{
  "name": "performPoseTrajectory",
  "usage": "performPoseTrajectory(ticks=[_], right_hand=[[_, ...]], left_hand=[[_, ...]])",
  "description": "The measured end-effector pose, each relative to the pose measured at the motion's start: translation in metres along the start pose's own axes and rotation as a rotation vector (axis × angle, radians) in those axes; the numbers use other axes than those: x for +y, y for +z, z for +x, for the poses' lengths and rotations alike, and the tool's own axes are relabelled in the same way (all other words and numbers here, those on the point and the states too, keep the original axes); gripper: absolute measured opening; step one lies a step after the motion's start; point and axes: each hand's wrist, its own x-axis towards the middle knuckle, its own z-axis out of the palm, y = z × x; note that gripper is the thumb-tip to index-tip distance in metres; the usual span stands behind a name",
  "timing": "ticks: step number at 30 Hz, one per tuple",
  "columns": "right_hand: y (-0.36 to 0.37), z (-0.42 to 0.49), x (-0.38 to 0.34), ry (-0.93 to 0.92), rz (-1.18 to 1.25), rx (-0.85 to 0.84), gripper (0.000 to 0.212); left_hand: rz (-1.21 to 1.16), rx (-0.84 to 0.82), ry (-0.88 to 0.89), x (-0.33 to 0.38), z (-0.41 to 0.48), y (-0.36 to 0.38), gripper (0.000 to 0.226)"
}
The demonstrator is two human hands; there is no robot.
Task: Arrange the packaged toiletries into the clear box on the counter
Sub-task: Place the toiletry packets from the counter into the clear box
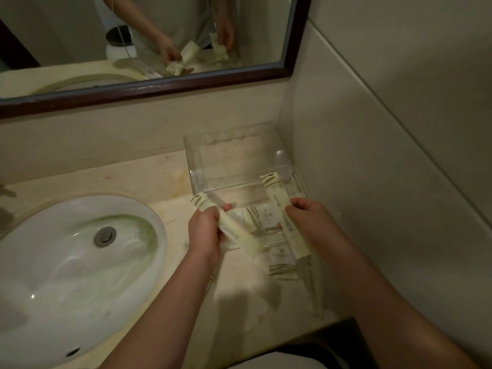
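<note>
The clear acrylic box (pixel 196 166) in the beige stone counter's (pixel 170 179) back right corner is open-topped and bare at its back, with the tiled wall (pixel 346 169) tight on its right. At its front, the left hand (pixel 203 230) gripping a long cream packet (pixel 239 237), the right hand (pixel 308 222) gripping a second long packet (pixel 277 198), and flat cream sachets (pixel 282 261) block the way.

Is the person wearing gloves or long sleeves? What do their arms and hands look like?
No gloves and no sleeves show. The left hand and right hand are bare, and so are the left forearm and right forearm, right to the picture's edge. I see no watch, bracelet or ring, though the light is dim. In the mirror, the person's top looks pale.
</note>
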Motion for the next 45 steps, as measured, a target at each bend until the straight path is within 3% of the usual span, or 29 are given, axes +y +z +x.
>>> performPoseTrajectory(ticks=[2,5,9,11,13,17,22,26,28,33,37,41,45], right_hand=[[0.000,0.002,0.000,0.009,0.003,-0.011,0.020],[0.000,0.004,0.000,0.011,-0.009,-0.022,0.020],[0.002,0.008,0.002,0.032,0.017,-0.038,0.020],[0.002,0.010,0.004,0.049,0.033,-0.042,0.020],[0.003,0.012,0.005,0.053,0.049,-0.042,0.023],[0.003,0.014,0.006,0.002,0.036,-0.019,0.048],[0.010,0.019,0.002,0.006,-0.012,-0.103,0.027],[0.015,0.027,-0.004,0.052,0.080,-0.217,0.027],[0.016,0.030,-0.010,0.047,0.111,-0.289,0.020],[0.014,0.039,-0.014,0.073,0.236,-0.414,0.030],[0.018,0.044,-0.013,0.101,0.231,-0.362,0.041],[0.021,0.046,-0.014,0.044,0.188,-0.273,0.034],[0.015,0.057,-0.011,-0.222,-0.218,-0.165,0.019]], left_hand=[[0.005,-0.031,0.020,0.002,-0.001,0.002,0.034],[-0.110,-0.123,-0.038,0.005,0.002,0.005,0.012],[-0.309,-0.209,-0.113,0.003,0.010,0.006,0.016],[-0.252,-0.160,-0.113,-0.001,0.014,0.005,0.012],[-0.149,-0.058,-0.107,-0.005,0.020,0.003,0.025],[-0.074,0.021,-0.113,-0.006,0.026,0.008,0.020],[-0.096,0.112,-0.148,-0.011,0.030,0.015,0.022],[-0.130,0.128,-0.148,-0.013,0.032,0.016,0.032],[-0.126,0.142,-0.146,-0.013,0.031,0.015,0.027],[-0.099,0.119,-0.147,-0.015,0.029,0.010,0.011],[-0.088,0.110,-0.153,-0.016,0.027,0.010,0.009],[-0.027,0.105,-0.151,-0.019,0.022,0.011,0.007],[-0.010,0.120,-0.201,-0.025,0.018,0.011,0.012]])
